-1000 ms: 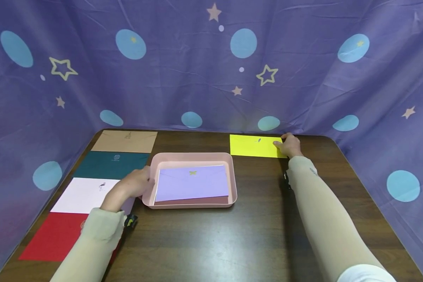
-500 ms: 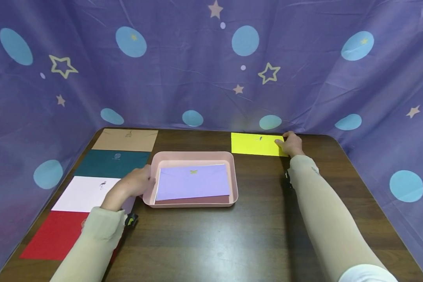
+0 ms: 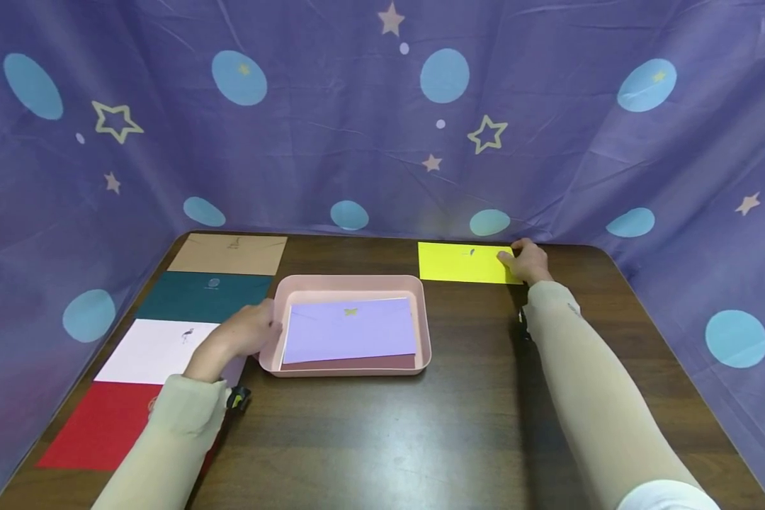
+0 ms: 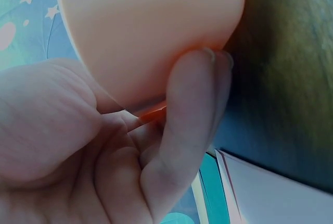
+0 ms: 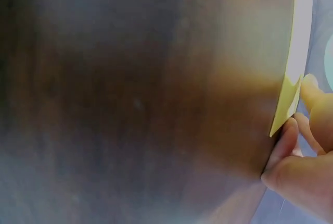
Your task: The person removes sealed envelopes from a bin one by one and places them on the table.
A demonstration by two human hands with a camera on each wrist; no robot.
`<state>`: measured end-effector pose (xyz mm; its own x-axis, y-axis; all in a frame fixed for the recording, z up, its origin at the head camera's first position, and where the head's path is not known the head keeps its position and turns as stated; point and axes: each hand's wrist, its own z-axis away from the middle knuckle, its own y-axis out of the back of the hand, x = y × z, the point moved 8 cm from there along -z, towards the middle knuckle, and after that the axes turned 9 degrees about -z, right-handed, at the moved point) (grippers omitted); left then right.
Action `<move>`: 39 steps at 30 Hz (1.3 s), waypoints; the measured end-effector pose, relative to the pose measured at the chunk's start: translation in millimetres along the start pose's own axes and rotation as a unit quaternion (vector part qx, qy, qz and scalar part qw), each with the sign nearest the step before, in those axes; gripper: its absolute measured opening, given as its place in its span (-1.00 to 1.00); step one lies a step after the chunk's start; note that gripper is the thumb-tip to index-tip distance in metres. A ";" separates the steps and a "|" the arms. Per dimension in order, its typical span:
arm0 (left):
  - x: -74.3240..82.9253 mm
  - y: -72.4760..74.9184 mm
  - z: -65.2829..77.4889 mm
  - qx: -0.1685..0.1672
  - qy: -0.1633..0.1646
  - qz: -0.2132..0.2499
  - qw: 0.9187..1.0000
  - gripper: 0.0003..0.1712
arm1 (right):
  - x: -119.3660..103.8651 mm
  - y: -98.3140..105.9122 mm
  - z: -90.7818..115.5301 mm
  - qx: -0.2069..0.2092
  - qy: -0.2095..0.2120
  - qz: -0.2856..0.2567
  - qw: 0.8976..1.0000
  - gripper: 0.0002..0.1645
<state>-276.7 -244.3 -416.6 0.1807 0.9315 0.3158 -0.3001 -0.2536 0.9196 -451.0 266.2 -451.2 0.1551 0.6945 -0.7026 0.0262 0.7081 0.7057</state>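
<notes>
My left hand point(image 3: 242, 331) grips the left end of a pink tray point(image 3: 350, 282). In the left wrist view its fingers point(image 4: 192, 104) curl along the outside of the tray wall point(image 4: 151, 31). Inside the tray lies a lilac envelope point(image 3: 350, 336) with a gold butterfly mark, on top of other paper whose edges peek out below it. At the back right of the table, my right hand point(image 3: 528, 262) pinches the right end of a yellow envelope point(image 3: 462, 263). Its thumb lies over the top face, and the other fingers are at the end edge point(image 5: 286, 112).
Down the table's left side runs a column of envelopes: tan point(image 3: 229, 255), dark teal point(image 3: 191, 297), white point(image 3: 146, 350) and red point(image 3: 95, 428). My left forearm passes over the red one. A purple star-patterned cloth point(image 3: 382, 142) hangs behind the brown table point(image 3: 389, 439).
</notes>
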 end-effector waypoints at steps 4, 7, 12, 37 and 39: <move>0.4 -0.4 -1.5 -0.003 0.001 -0.001 1.000 -0.55 | 7.9 4.4 2.0 -0.015 -0.014 -0.052 0.998 -0.27; 0.7 -0.6 -2.2 -0.005 0.001 0.000 1.000 -0.55 | 9.4 9.1 7.3 -0.014 -0.025 -0.102 0.994 -0.27; 0.4 0.8 -1.4 -0.006 0.001 0.000 1.000 -0.55 | -12.2 14.6 14.9 0.017 0.014 -0.161 0.987 -0.46; 2.9 2.4 0.3 0.005 0.000 -0.006 1.000 -0.57 | -202.3 -86.5 154.0 -0.183 0.390 0.001 0.903 -0.68; 3.6 2.9 1.0 0.005 0.001 -0.004 1.000 -0.57 | -202.6 -92.9 156.9 -0.192 0.388 0.006 0.901 -0.65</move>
<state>-276.0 -241.9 -412.6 0.1818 0.9340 0.3077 -0.2896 -0.2482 0.9244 -330.0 39.6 -360.1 -0.5891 0.4768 -0.6524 -0.3373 0.5886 0.7347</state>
